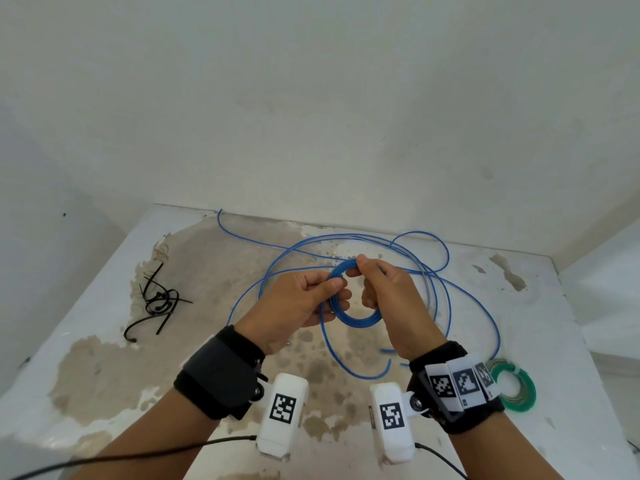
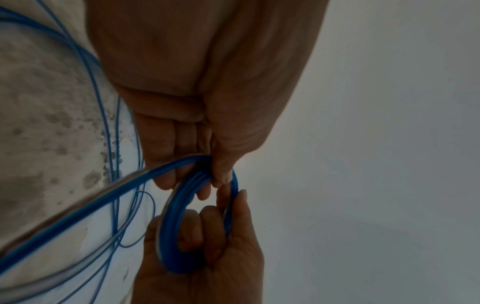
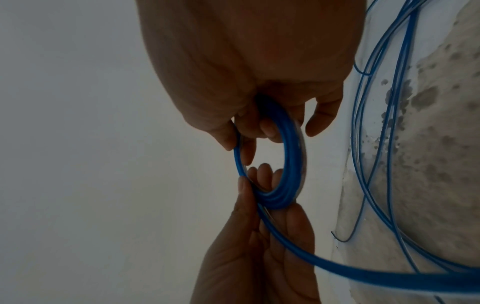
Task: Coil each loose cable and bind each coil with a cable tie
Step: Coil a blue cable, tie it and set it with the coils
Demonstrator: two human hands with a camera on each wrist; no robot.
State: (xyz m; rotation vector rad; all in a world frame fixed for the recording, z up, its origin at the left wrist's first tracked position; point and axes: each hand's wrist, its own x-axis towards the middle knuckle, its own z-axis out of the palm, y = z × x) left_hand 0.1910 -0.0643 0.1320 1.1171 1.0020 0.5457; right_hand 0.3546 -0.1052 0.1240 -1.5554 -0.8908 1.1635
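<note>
So, both hands are up over the counter [image 1: 104,358], working one blue cable [image 1: 446,306]. Part of it is already wound into a small coil [image 1: 360,320] of several turns, held in the air between the hands, clear of the counter top. Left hand [image 1: 294,303]: thumb & fingers curled, pinching the coil's left side, thumb on top of the strands. Right hand [image 1: 391,299]: fingers hooked through the coil from the right, thumb & forefinger pinching its top edge. In the left wrist view the left hand [image 2: 207,92] clamps the coil [image 2: 176,236] near the top, w/ the right hand [image 2: 202,267] gripping it from below; a loose strand runs off the coil toward lower left. Right wrist view shows the same thing mirrored: right hand [image 3: 259,72] above, left hand [image 3: 259,257] below, coil [image 3: 288,168] between, a strand trailing off lower right.

Rest of the cable lies uncoiled in wide loops on the counter behind & to the right of the hands, one end reaching to the back wall, another end near the right wrist. Black ties [image 1: 159,299] sit in a loose pile at left, well apart from the hands. A green coil [image 1: 519,393] lies flat at the right edge, just beside the right wrist band. Counter surface is white w/ big patches worn to brown.
</note>
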